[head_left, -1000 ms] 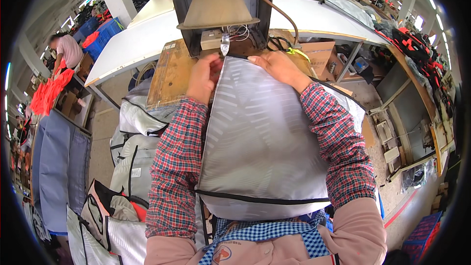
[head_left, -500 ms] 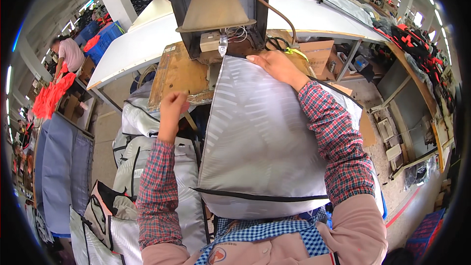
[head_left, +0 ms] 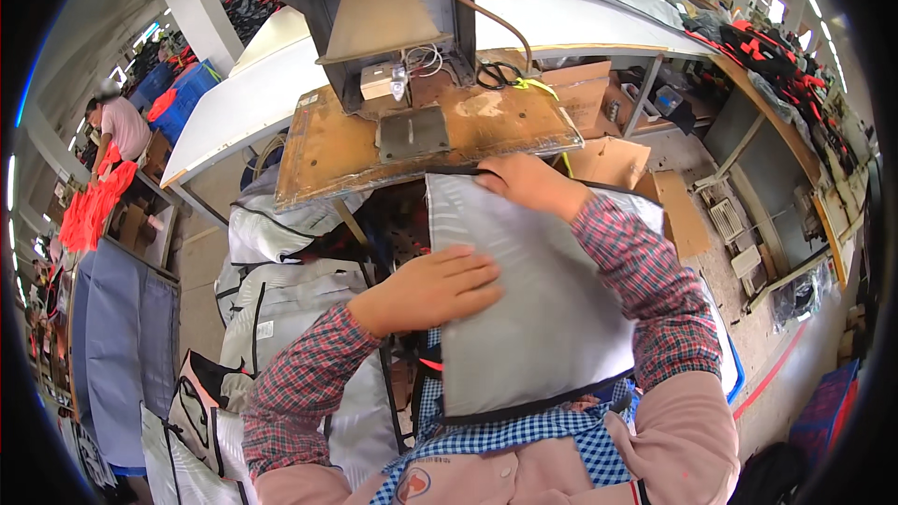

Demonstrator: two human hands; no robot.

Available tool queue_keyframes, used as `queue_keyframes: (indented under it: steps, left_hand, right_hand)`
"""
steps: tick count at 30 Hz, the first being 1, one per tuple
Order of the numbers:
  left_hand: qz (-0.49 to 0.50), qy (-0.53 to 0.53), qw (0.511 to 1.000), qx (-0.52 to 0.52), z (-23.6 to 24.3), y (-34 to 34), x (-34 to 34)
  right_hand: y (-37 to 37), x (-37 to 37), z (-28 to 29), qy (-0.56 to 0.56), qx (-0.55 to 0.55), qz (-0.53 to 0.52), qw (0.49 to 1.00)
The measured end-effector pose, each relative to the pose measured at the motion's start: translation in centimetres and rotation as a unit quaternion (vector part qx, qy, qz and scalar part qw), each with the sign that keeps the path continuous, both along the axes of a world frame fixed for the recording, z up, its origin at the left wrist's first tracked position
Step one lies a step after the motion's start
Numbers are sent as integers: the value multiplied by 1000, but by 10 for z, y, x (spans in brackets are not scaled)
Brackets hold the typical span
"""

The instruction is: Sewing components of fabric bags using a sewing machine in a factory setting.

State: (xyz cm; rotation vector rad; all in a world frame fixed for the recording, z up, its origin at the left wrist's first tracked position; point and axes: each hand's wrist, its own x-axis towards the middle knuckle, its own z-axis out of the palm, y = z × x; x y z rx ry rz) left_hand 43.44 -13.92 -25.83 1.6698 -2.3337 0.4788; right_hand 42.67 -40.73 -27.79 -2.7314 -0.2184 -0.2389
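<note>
A silver-grey fabric panel with black edging (head_left: 533,318) hangs in front of my body, just below the near edge of a wooden worktable (head_left: 318,150). My right hand (head_left: 535,185) pinches its top edge, fingers folded over the black trim. Against the panel's left side, my left hand (head_left: 430,292) lies with fingers stretched out, touching the cloth. On the table, a dark metal plate (head_left: 412,135) sits below the machine head (head_left: 379,28). Black-handled scissors (head_left: 499,75) rest at the machine's right side.
Several silver fabric pieces (head_left: 299,309) are piled at my left. White tables (head_left: 248,98) stand behind the worktable. Cardboard boxes (head_left: 608,161) are at the right, below table height. Another person (head_left: 122,126) bends over red cloth (head_left: 96,201) at the far left.
The panel has come off the worktable toward me, uncovering the metal plate. My left hand has gone from a closed shape beside it to lying flat on it. My right hand still grips the top edge.
</note>
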Motion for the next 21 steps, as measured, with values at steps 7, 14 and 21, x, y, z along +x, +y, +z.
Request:
queue_keyframes:
  steps: [7,14,21]
  left_hand:
    - [58,195,971,-122,32,-78,-50]
    - [58,310,908,-276,131,-128,-133]
    - [-43,444,868,-220,162,-92,-142]
  right_hand:
    - [-14,-231,85,-62,104,-19,992]
    - [22,-371,154,-306,-16,-233,923]
    - [19,-350,226,-449,-145,-300,829]
